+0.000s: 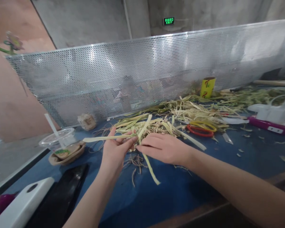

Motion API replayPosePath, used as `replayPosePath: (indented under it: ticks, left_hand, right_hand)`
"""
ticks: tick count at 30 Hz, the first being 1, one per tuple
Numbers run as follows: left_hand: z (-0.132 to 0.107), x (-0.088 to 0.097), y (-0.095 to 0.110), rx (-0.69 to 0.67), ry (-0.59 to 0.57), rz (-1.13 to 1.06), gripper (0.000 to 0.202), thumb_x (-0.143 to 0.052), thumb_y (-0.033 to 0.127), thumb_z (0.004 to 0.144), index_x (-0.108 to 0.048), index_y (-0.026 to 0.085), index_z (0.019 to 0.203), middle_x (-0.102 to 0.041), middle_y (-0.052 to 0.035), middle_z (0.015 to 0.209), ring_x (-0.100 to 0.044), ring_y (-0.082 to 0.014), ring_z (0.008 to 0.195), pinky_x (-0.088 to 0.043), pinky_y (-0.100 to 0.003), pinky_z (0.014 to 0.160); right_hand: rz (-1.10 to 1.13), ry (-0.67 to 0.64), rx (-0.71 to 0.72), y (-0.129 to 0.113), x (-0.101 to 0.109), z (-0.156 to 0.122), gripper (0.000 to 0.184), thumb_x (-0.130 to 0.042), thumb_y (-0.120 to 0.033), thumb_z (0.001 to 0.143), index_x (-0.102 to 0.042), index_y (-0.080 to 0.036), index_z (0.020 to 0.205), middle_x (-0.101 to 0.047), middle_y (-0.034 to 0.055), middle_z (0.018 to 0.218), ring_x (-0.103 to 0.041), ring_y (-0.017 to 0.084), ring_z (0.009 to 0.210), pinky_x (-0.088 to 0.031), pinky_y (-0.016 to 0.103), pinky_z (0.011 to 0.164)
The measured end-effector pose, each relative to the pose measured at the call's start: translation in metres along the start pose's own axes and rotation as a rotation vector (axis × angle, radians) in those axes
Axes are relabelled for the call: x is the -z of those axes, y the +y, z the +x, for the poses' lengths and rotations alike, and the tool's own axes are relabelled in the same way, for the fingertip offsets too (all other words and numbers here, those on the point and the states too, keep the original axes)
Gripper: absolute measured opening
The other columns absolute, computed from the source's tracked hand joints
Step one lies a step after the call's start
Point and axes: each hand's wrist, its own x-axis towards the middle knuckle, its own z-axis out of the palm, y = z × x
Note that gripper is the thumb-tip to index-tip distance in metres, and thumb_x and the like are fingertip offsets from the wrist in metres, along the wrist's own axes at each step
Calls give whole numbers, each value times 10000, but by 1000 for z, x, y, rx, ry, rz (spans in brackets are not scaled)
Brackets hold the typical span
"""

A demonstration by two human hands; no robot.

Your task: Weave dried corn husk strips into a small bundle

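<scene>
Between my two hands, pale green strips of dried plant leaf (145,128) cross each other over the table. My left hand (115,147) pinches them near the crossing, thumb against fingers, and one strip sticks out to the left past it. My right hand (165,148) is closed at the same crossing from the right, fingertips on the strips. One strip end (152,171) hangs down below my right fingers. Just behind the hands lies a loose heap of cut dry leaf strips (159,125). Thin brown root-like strands (136,161) lie on the table below.
On the blue table (180,186), red-and-yellow-handled scissors (200,129) lie at right, near a purple power strip (267,126). Behind stand a yellow tube (207,87) and a perforated metal screen (133,76). At left are a lidded plastic cup (58,139), a bowl (67,154) and a black phone-like slab (59,196).
</scene>
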Motion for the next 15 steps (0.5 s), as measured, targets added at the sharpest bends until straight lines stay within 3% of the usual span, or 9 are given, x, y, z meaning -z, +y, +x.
replayPosePath:
  ticks: [2,6,11,15]
  left_hand:
    - [-3,-1,-1,-95,-37,85,1161,-715,-64,529,-21,160,1433,-705,-8,705,-645,-124,546,-534,-202,512]
    - [-7,-1,-1,-202,-77,145,1206,-754,31,521,12,207,1436,-688,30,691,-648,-123,579,-533,-203,551]
    - [-9,0,-3,-234,-151,256,1222,-753,59,542,67,237,1431,-691,27,707,-622,-114,534,-503,-190,495]
    - [-13,-2,-3,-195,-186,266,1201,-744,55,555,51,253,1433,-695,25,710,-646,-135,569,-513,-208,526]
  right_hand:
    - [-63,46,-15,-3,0,2,259,-392,-141,913,-651,-145,892,-655,44,793,-572,156,800,-480,264,728]
    - [36,143,-297,-5,1,5,227,-435,-202,910,-662,-200,903,-651,43,877,-547,160,887,-416,302,807]
    - [273,109,-650,0,4,4,169,-510,-235,881,-675,-235,842,-666,21,932,-565,179,940,-339,354,824]
    - [508,158,-771,3,3,6,89,-608,-210,810,-680,-241,768,-703,-11,834,-622,163,839,-367,338,830]
